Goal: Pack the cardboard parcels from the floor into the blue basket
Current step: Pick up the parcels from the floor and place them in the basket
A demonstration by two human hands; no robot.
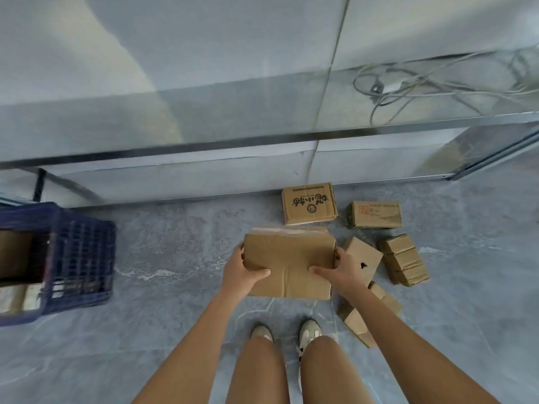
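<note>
While gripped at both short ends, large cardboard parcel (288, 260) held level over grey floor (175, 287), ahead of shoes (310, 332). Left hand (243, 272) curled round left end, thumb laid across top face; right hand (342, 271) mirrored on right end. More parcels lying on floor to the right: printed parcel (309, 204), labelled parcel (374, 214), three plain parcels (404, 259) (one partly hidden by right forearm). Blue basket (84, 258) far left, well apart, boxes (17, 295) already inside.
</note>
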